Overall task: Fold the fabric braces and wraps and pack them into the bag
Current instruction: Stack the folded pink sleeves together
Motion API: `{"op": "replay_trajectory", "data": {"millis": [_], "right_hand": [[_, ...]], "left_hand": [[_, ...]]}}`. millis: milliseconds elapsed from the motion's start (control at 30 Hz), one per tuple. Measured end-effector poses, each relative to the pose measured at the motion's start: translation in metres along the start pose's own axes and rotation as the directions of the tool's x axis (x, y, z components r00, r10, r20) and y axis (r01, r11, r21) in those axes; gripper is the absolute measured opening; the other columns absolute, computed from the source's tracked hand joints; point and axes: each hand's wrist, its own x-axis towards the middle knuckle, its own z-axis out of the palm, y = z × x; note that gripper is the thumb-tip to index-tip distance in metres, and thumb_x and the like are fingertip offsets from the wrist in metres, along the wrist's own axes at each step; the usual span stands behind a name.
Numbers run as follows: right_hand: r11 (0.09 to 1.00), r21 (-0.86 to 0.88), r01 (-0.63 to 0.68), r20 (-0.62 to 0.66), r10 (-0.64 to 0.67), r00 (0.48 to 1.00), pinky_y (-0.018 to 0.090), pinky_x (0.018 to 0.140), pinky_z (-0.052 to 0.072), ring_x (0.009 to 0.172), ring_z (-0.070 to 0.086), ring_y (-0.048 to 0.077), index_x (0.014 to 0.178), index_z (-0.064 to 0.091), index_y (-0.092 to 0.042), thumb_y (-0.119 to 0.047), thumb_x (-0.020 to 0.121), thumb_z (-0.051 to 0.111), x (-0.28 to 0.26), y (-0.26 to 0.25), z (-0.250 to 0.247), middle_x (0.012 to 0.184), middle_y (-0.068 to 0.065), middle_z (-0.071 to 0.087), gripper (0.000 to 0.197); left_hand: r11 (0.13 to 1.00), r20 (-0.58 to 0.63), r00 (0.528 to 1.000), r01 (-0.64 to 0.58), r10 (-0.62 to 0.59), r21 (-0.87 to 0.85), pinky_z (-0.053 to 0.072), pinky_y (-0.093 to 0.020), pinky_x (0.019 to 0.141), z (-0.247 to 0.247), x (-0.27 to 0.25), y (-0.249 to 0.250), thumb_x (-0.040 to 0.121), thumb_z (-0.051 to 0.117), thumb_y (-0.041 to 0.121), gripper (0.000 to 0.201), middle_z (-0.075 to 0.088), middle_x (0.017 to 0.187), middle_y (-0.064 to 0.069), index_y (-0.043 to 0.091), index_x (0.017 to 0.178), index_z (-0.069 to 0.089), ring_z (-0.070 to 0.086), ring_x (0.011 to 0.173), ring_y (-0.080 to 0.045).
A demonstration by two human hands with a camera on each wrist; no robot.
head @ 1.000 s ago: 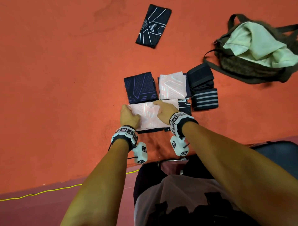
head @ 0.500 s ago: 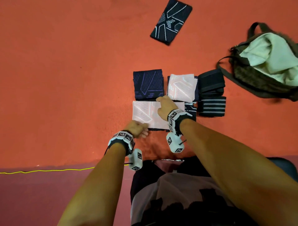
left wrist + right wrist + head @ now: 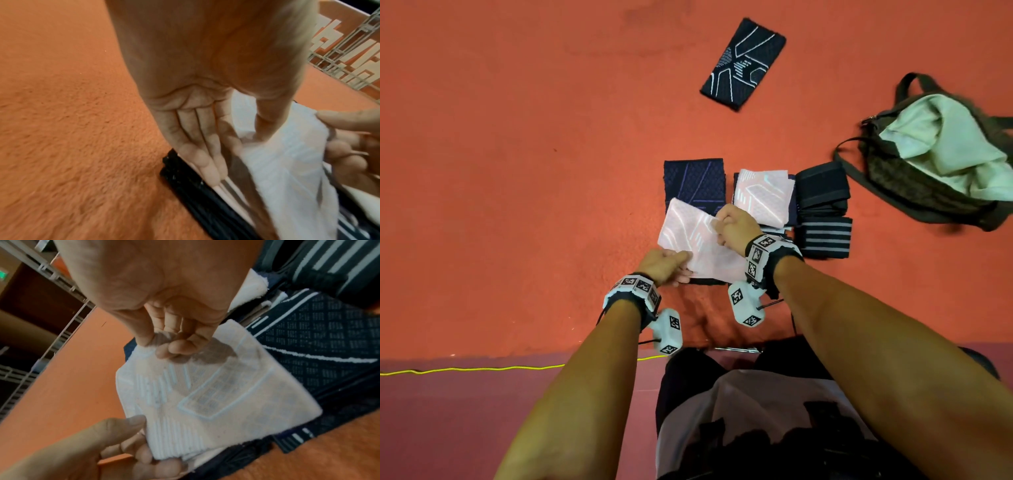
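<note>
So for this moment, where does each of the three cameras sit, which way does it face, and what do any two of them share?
Head: on the person's head, facing forward and down at the orange floor, folded braces and bag; both forearms, left hand, right hand and lap show.
Left wrist: on the left wrist, looking along the palm; straight fingers slide under the pink brace.
Right wrist: on the right wrist, looking along the palm; fingertips pinch the brace's edge.
Shared: all three show the pink brace; each wrist view catches the other hand.
</note>
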Motion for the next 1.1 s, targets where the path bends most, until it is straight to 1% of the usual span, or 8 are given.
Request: {"op": "replay_trajectory", "data": {"millis": [167,333,467,600,667,800,933,1100], "right_hand": [[0.962,0.268,-0.048,-0.050,0.064,0.997,0.031,0.061,0.046,0.058,0.057,0.017,0.077,0.052,-0.021,-0.021,0.096,0.061,0.000,-0.008,-0.004,0.052,-0.004,0.060,0.021],[0.947,0.321,0.004,-0.115,0.035,0.993,0.016,0.045,0.041,0.046,0.055,0.008,0.095,0.054,-0.020,-0.005,0.092,0.058,-0.009,-0.015,-0.011,0.064,0.007,0.059,0.016],[0.957,0.273,0.096,-0.101,-0.071,0.992,0.022,0.054,0.045,0.054,0.057,0.013,0.097,0.067,-0.021,0.001,0.084,0.055,-0.013,-0.009,-0.014,0.060,0.002,0.060,0.028],[0.959,0.270,0.083,-0.079,-0.064,0.995,0.027,0.062,0.049,0.055,0.053,0.012,0.096,0.074,-0.020,0.003,0.085,0.061,-0.013,-0.001,-0.013,0.066,-0.006,0.055,0.029],[0.962,0.258,0.087,-0.060,-0.074,0.995,0.029,0.066,0.053,0.059,0.054,0.013,0.099,0.075,-0.024,0.004,0.083,0.064,-0.014,0.001,-0.013,0.065,-0.007,0.051,0.034],[0.976,0.207,0.067,-0.056,-0.057,0.997,0.039,0.075,0.059,0.062,0.064,0.015,0.094,0.076,-0.031,-0.003,0.079,0.072,-0.016,0.007,-0.014,0.080,-0.003,0.067,0.032],[0.987,0.128,0.097,-0.080,-0.087,0.993,0.031,0.076,0.059,0.061,0.068,0.012,0.083,0.075,-0.027,-0.009,0.079,0.079,-0.021,0.013,-0.014,0.072,0.003,0.072,0.019],[0.990,0.020,0.142,-0.176,-0.136,0.975,0.027,0.080,0.055,0.080,0.066,0.017,0.082,0.074,-0.030,-0.018,0.079,0.081,-0.028,0.018,-0.020,0.084,0.003,0.070,0.015]], "left_hand": [[0.973,-0.072,0.994,-0.095,0.081,-0.211,0.049,-0.020,0.040,-0.008,-0.013,0.023,0.093,0.069,0.019,0.031,0.071,0.065,-0.011,0.017,0.074,0.045,0.072,0.054,-0.016],[0.936,-0.137,0.956,-0.283,0.258,-0.208,0.049,-0.022,0.045,-0.011,-0.014,0.025,0.089,0.069,0.002,0.029,0.058,0.055,-0.003,0.017,0.076,0.048,0.061,0.044,-0.015],[0.910,-0.165,0.936,-0.342,0.309,-0.234,0.052,-0.024,0.046,-0.011,-0.015,0.023,0.092,0.064,-0.001,0.019,0.059,0.058,-0.002,0.014,0.082,0.059,0.052,0.044,-0.013],[0.912,-0.159,0.935,-0.346,0.317,-0.220,0.055,-0.023,0.053,-0.009,-0.014,0.022,0.088,0.069,-0.002,0.014,0.067,0.064,0.005,0.012,0.088,0.067,0.060,0.053,-0.010],[0.918,-0.131,0.942,-0.333,0.311,-0.214,0.058,-0.024,0.062,-0.008,-0.015,0.021,0.080,0.074,-0.008,0.025,0.071,0.076,0.000,0.013,0.093,0.068,0.067,0.065,-0.013],[0.925,-0.116,0.936,-0.346,0.331,-0.157,0.058,-0.021,0.069,-0.005,-0.015,0.018,0.073,0.072,-0.021,0.043,0.069,0.088,-0.007,0.012,0.099,0.066,0.067,0.077,-0.015],[0.920,-0.180,0.920,-0.373,0.349,-0.118,0.054,-0.015,0.070,-0.005,-0.015,0.015,0.079,0.069,-0.017,0.040,0.068,0.089,-0.001,0.004,0.114,0.066,0.064,0.076,-0.009],[0.910,-0.236,0.890,-0.411,0.389,-0.051,0.047,-0.014,0.061,-0.002,-0.014,0.011,0.083,0.075,-0.001,0.017,0.059,0.062,0.008,0.014,0.079,0.069,0.055,0.053,0.001]]}}
